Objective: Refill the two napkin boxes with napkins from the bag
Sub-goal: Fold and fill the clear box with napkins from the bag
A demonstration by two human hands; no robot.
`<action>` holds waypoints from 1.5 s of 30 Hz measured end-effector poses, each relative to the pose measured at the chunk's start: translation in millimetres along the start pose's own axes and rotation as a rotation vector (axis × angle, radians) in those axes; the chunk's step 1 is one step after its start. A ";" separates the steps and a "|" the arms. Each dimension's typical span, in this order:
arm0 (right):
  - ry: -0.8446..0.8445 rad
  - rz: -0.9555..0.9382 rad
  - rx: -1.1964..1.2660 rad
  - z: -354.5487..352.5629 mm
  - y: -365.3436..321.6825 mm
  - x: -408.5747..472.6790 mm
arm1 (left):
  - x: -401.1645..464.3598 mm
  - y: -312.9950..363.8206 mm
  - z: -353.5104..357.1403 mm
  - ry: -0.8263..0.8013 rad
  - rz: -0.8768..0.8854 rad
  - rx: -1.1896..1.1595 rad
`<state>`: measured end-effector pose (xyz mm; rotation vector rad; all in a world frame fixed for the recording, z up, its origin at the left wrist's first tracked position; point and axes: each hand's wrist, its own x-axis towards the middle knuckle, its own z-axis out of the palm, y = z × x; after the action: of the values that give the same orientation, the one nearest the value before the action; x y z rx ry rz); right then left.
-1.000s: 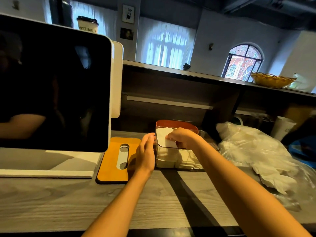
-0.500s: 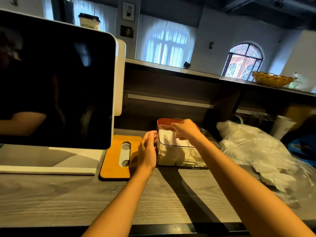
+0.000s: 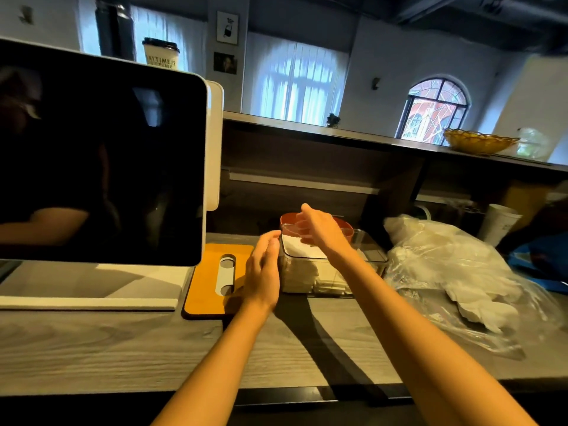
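Clear plastic napkin box (image 3: pixel 325 272) at frame centre looks nearly full; I see my left hand (image 3: pixel 263 272) flat against its side, right hand (image 3: pixel 319 227) loose-fingered above, holding nothing. Bag (image 3: pixel 455 278) at right holds more napkins; a second box I cannot make out.

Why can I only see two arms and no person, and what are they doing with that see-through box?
The camera sits on the person's head and looks down, so you see only their arms, the way you see your own. The left hand rests flat against the side of the clear napkin box, steadying it. The right hand hovers over the open top with loose fingers and holds nothing. White napkins are stacked inside. The box stands on a grey wooden counter. To its right lies a crinkly plastic bag with more napkins. To its left lies an orange lid with a slot, next to a big dark screen.
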<state>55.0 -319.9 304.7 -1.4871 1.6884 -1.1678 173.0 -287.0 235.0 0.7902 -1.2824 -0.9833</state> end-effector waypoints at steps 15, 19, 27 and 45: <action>0.533 -0.137 0.437 -90.6 71.7 -123.0 | -72.4 32.5 113.2 -0.229 -0.019 -0.172; 0.638 -0.056 0.344 -126.4 115.5 -126.6 | -83.6 13.1 150.0 -0.324 -0.126 -0.138; 0.752 0.023 -0.099 -211.7 174.5 -119.1 | -82.2 -6.9 213.0 -0.541 -0.115 0.056; 0.398 0.156 -0.789 -248.7 233.8 -70.5 | -19.0 -63.2 273.1 -0.557 0.156 0.465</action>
<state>-253.1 -198.5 196.1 -1.5599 2.6969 -0.7671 -106.7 -281.0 208.4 0.7719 -2.0740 -0.8118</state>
